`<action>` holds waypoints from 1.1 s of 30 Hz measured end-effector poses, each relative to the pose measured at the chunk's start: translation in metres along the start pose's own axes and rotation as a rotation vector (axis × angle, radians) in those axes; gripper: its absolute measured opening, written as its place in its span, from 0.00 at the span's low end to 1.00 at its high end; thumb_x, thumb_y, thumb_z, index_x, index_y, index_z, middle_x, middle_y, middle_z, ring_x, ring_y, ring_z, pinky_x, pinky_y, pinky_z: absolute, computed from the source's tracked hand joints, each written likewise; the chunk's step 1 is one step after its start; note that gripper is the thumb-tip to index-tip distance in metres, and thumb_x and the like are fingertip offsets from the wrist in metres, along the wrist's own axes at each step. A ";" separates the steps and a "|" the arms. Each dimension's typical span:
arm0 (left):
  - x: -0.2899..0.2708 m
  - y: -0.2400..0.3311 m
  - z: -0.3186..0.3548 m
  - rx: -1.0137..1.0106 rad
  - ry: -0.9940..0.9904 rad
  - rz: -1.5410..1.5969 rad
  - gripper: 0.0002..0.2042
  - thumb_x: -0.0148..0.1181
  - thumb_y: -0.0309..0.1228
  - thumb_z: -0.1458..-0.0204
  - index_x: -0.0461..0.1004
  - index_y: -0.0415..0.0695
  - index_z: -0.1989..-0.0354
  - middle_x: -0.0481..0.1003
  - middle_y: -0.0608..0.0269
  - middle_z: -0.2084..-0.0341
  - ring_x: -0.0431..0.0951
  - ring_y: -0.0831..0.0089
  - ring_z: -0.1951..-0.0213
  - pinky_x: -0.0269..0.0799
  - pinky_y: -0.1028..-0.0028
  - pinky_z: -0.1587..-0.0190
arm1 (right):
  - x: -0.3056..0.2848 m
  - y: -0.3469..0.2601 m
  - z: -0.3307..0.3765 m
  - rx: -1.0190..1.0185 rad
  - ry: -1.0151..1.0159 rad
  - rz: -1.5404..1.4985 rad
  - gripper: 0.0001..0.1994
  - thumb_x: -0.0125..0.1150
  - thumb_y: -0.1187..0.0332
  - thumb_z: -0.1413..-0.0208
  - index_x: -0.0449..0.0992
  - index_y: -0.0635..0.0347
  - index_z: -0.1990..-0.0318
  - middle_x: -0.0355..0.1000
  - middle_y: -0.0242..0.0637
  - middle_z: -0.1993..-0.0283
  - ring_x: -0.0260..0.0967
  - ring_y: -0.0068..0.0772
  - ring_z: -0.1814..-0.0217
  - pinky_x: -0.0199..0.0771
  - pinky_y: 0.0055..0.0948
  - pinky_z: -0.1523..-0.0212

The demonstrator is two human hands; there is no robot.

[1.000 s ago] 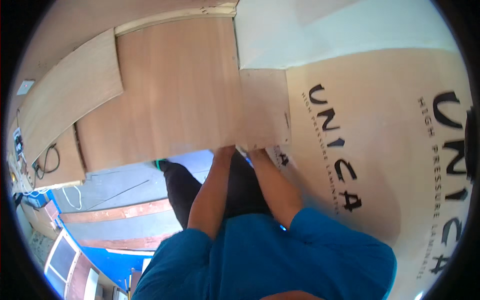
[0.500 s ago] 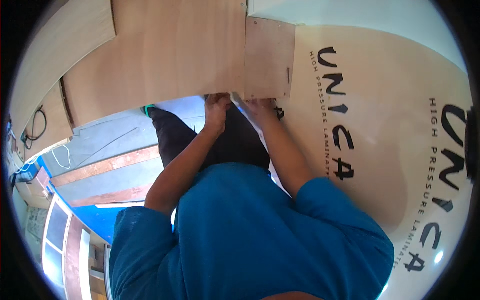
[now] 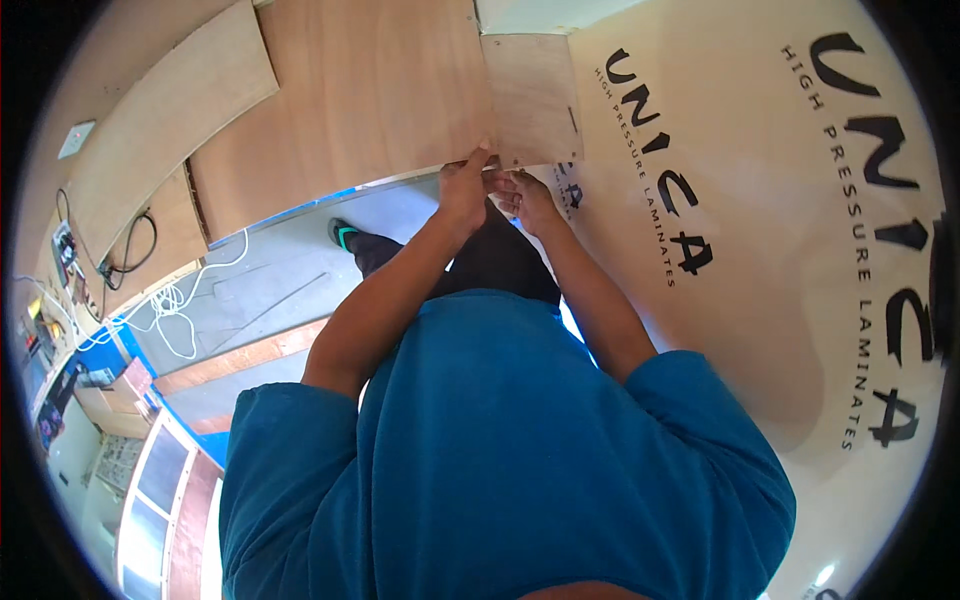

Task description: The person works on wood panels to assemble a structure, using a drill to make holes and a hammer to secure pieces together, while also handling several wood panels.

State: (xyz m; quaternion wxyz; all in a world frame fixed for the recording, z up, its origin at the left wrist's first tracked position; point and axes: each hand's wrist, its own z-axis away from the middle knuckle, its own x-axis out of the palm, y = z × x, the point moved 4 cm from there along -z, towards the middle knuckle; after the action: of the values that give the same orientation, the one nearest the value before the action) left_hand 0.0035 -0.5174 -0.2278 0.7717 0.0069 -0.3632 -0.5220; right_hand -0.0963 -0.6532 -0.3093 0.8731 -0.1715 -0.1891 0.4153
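My left hand [image 3: 463,198] is at the near edge of a plywood panel [image 3: 350,95], with one finger stretched up onto the wood beside a seam. Its other fingers are bent toward the right hand and partly hidden. Close beside it, my right hand [image 3: 534,205] has its fingers curled in, the tips meeting the left fingers just below a smaller plywood piece [image 3: 532,95]. Anything small pinched between the hands is too indistinct to name. That smaller piece borders a large cream laminate sheet [image 3: 740,250] with dark printing, to the right of my right forearm.
A loose thin plywood sheet [image 3: 190,110] overlaps the panel at left. Black cable [image 3: 135,245] and a tangle of white cord [image 3: 170,300] lie beyond it. A white wall plate [image 3: 76,139] sits far left. Below, a reddish board [image 3: 240,355] rests on the grey floor [image 3: 270,275].
The view has shifted, revealing more of the left side. My right hand has drawn in closer to the left, and a left finger now lies on the plywood edge.
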 end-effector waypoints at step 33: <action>0.063 0.255 0.478 -0.219 -2.282 -0.401 0.11 0.66 0.41 0.41 0.77 0.70 0.51 0.79 0.46 0.68 0.77 0.61 0.73 0.73 0.66 0.68 | 0.045 0.563 0.092 -0.132 0.258 0.485 0.13 0.61 0.61 0.44 0.82 0.57 0.57 0.82 0.42 0.60 0.82 0.46 0.62 0.81 0.48 0.66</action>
State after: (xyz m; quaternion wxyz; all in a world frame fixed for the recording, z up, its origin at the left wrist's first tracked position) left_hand -0.0517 -0.2763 0.2588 -0.1032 -0.4765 -0.7924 -0.3665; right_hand -0.4854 -0.2689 -0.4776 0.7520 -0.3197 -0.0567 0.5737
